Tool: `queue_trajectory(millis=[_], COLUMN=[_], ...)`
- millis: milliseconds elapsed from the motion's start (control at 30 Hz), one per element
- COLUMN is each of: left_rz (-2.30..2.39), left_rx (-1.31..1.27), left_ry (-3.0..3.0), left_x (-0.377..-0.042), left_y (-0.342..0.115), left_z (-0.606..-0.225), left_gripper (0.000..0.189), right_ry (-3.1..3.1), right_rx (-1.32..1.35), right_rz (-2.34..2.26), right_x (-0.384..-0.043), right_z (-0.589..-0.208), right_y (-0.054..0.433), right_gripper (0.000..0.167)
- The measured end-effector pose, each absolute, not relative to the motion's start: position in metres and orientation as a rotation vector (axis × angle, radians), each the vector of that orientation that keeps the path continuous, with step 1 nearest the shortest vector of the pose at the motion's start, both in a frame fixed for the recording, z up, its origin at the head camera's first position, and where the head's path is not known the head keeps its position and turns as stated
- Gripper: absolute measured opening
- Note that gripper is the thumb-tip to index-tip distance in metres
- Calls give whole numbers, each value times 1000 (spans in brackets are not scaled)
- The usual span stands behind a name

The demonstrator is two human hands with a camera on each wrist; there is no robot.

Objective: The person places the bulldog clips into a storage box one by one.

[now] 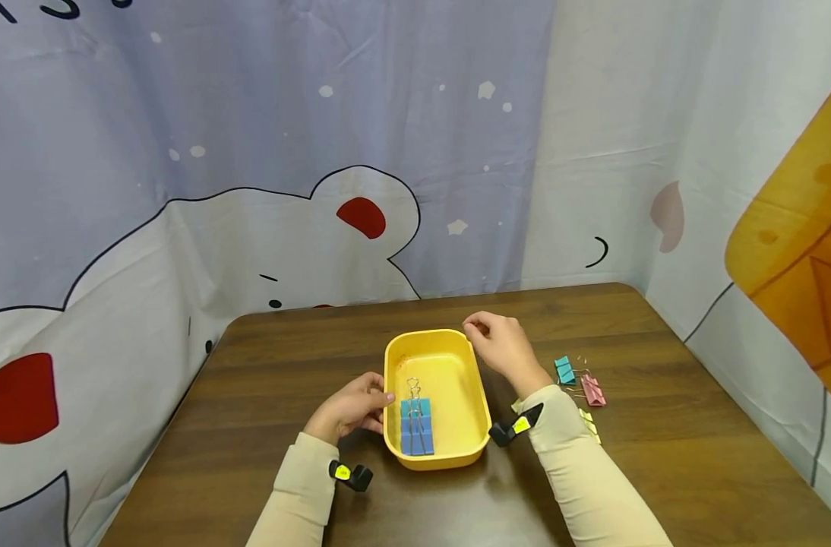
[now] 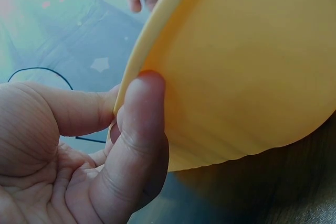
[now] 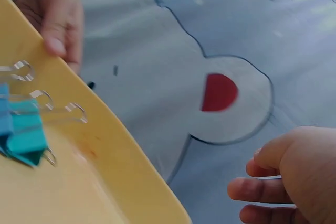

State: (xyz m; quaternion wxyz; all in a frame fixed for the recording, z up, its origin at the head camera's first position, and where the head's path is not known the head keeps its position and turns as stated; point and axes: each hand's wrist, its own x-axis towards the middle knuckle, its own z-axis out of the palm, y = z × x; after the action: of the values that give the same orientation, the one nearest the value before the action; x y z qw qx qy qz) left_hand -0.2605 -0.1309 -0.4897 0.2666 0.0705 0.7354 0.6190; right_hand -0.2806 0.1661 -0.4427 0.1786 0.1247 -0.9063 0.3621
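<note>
Clips (image 1: 416, 437) could slide if 1 tug by the left hand (image 1: 350, 406), pinching the tray (image 1: 456, 403), tilts it; empty right hand (image 1: 503, 346) loosely curled.

A yellow clip (image 1: 589, 425) was partly covered by the right sleeve (image 1: 571, 462); the tray (image 3: 123, 156) was cropped in both wrist views.

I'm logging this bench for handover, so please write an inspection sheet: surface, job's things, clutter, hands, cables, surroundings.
Surface: brown wood-grain table.
Job's things: yellow tray holding blue and teal binder clips; right of it, on the table, a teal clip, a pink clip and a partly hidden yellow clip.
Clutter: nothing seen.
Hands: left hand grips the tray's left rim; right hand is near its far right corner, holding nothing visible.
Cables: nothing seen.
Surroundings: printed curtain behind the table.
</note>
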Motion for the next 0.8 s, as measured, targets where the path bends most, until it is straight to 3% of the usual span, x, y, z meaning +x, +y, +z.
queue_trajectory(millis=[800], left_rz=[1665], left_rx=[162], left_ry=[1980], left_x=[-261], left_y=[-131], left_z=[-491], left_gripper=[38], right_ry=[-2435], right_rx=[-130], right_rz=[1031], right_x=[-272], right_z=[-470], right_y=[277], right_gripper=[31])
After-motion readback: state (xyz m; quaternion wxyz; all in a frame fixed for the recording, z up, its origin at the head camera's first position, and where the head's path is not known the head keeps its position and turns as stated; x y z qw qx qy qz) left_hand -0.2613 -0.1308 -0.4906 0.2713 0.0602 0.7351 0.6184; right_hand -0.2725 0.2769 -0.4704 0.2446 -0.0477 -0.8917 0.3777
